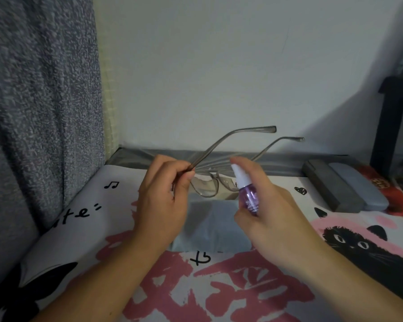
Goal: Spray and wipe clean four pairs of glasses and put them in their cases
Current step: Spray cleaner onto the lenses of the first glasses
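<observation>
Glasses held up, spray bottle aimed at the lenses.

The left hand point(163, 201) pinches one temple of the translucent grey-framed glasses point(215, 180), holding them above the bed with both temples open toward the wall. The right hand point(268, 205) grips a small purple spray bottle point(248, 196), forefinger on its white nozzle, just beside the lenses. A grey cleaning cloth point(209, 226) lies on the cat-print sheet point(219, 287) beneath; three glasses cases point(344, 184) sit side by side at right.
</observation>
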